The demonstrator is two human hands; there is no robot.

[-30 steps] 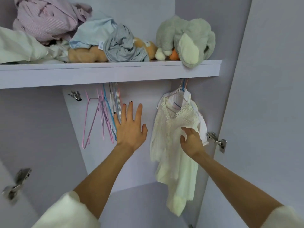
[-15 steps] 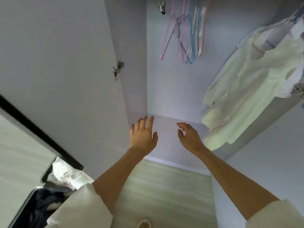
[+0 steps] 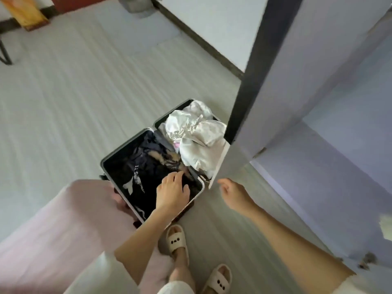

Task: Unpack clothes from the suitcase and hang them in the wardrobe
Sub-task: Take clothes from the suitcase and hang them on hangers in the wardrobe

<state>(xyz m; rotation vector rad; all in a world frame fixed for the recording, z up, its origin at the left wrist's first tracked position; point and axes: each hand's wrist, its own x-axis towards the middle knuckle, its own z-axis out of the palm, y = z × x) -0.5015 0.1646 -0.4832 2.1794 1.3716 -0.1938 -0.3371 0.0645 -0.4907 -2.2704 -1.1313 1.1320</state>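
An open suitcase (image 3: pixel 107 161) lies on the floor to the left of the wardrobe. Its near half holds dark clothes (image 3: pixel 140 164); its far half holds crumpled white clothes (image 3: pixel 197 132). My left hand (image 3: pixel 172 193) reaches down over the near half, fingers spread and relaxed, fingertips at the dark clothes. My right hand (image 3: pixel 233 192) hangs in the air just right of the suitcase, loosely curled and holding nothing. The open wardrobe door (image 3: pixel 273 88) stands edge-on above the suitcase's right side. The wardrobe's floor (image 3: pixel 331 166) shows at the right.
A pink bed edge (image 3: pixel 63 225) fills the lower left. My feet in white slippers (image 3: pixel 176 240) stand by the suitcase. A door hinge (image 3: pixel 366 261) sits at the lower right. Wooden furniture (image 3: pixel 29 15) stands at the far left on the pale floor.
My view has swung down and left from the wardrobe's inside to the suitcase. My left hand has dropped onto the dark clothes; my right hand has come away from the hung white blouse.
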